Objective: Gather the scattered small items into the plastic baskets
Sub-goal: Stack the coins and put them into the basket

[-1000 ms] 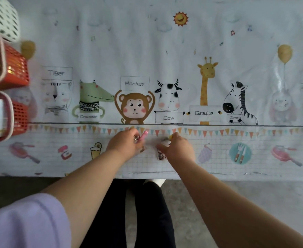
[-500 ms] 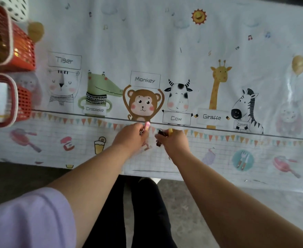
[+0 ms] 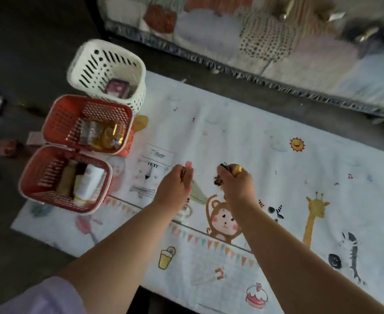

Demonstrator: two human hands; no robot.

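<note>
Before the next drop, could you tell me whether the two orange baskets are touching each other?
Touching: the head view shows the far orange basket rim meeting the near orange basket rim, with no gap visible.

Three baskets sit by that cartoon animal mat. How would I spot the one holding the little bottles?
Start at the animal mat and go to its left edge, where three baskets stand in a row. The nearest, an orange basket, holds upright bottles. The middle basket is orange too but holds shiny wrapped bits, and the far basket is white.
</note>
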